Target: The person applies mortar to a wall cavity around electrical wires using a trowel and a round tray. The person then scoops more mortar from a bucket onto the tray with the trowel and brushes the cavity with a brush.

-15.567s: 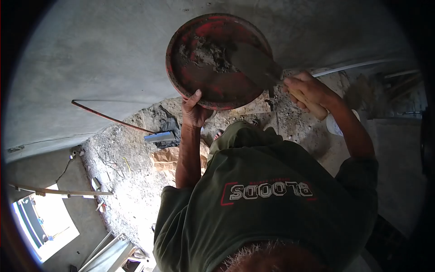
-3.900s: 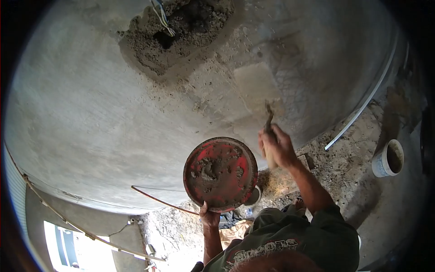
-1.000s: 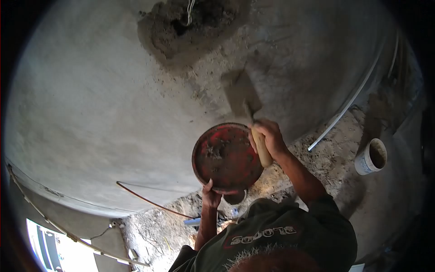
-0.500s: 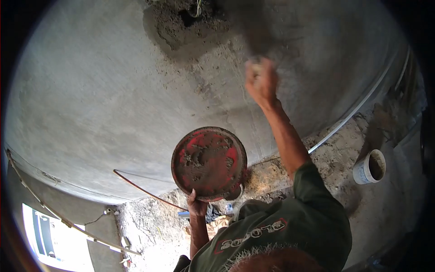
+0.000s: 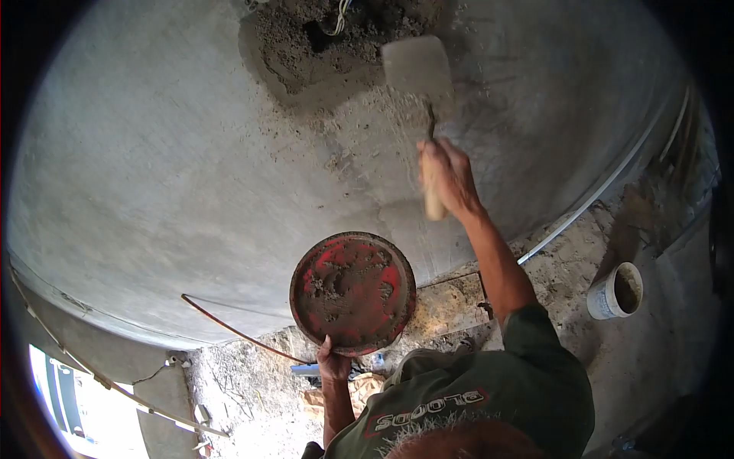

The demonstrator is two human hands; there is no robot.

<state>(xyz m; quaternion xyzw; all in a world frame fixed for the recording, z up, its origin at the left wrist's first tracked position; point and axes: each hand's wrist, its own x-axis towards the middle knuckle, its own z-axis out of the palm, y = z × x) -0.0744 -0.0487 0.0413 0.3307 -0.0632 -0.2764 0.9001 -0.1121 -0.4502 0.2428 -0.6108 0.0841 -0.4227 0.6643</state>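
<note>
Trowel blade point(image 5: 419, 67): at upper centre of my feed, dull grey, looks like metal, flat and matt.
Trowel handle point(image 5: 434, 200): pale wood, by its look, smooth.
Round pan point(image 5: 355, 294): at centre, red and plastic-looking to me, its face smeared with lumpy mortar point(image 5: 327, 288).
Wall point(image 5: 183, 183): grey, matt, mostly smooth; I see coarse, damp-looking grain in the dark patch point(image 5: 306, 76) at the top.
Bucket point(image 5: 602, 301): right side, whitish plastic, grimy inside.
Shirt point(image 5: 505, 382): dark green matt cloth, printed lettering.
Paper point(image 5: 368, 385): lower centre, brown, crumpled.
Floor point(image 5: 237, 386): rough, gritty.
</note>
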